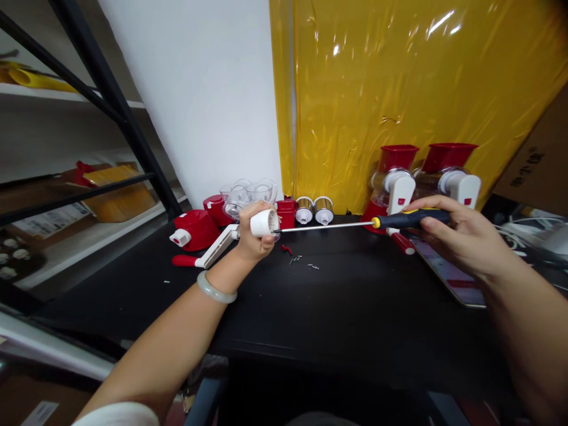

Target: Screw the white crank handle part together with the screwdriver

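Observation:
My left hand [255,234] is closed around a white plastic cup-shaped part [261,223], its open end turned to the right. A white crank handle [217,247] with a red grip reaches out to the left behind this hand; whether it joins the white part is hidden. My right hand [461,234] grips a long screwdriver [399,220] by its dark blue and yellow handle. The screwdriver's shaft runs level to the left, and its tip is at the mouth of the white part. Below lie several small screws [296,258] and a small red piece [287,249] on the black table [346,319].
Behind my left hand are a red base [195,229], clear plastic parts [248,192] and two metal grater drums [323,210]. Two red-and-white rotary graters [399,177] stand at the back right. A tablet [448,272] lies under my right arm; a shelf rack [119,112] rises at left.

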`<control>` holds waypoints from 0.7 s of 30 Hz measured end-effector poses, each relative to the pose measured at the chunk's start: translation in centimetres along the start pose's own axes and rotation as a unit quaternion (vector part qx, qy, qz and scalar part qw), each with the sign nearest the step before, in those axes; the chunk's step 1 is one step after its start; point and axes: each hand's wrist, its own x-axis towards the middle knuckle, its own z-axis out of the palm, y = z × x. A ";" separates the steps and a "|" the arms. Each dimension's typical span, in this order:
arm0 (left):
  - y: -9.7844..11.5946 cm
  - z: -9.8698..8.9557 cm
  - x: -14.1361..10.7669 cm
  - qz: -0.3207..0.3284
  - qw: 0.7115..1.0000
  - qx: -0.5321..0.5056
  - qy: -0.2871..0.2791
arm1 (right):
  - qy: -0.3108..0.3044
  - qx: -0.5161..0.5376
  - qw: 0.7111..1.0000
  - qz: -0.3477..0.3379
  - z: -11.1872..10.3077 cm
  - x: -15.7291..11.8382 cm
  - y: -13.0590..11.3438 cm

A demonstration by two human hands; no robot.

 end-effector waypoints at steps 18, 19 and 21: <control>-0.1 -0.8 0.6 0.043 0.997 -0.003 -0.065 | -0.054 -0.064 0.992 0.091 0.6 0.4 0.2; 0.0 -0.8 0.7 0.052 0.997 -0.008 -0.063 | -0.052 -0.070 0.991 0.105 0.6 0.4 0.3; 0.3 -0.8 1.0 0.080 0.995 -0.015 -0.059 | -0.046 -0.075 0.987 0.134 0.6 0.5 0.6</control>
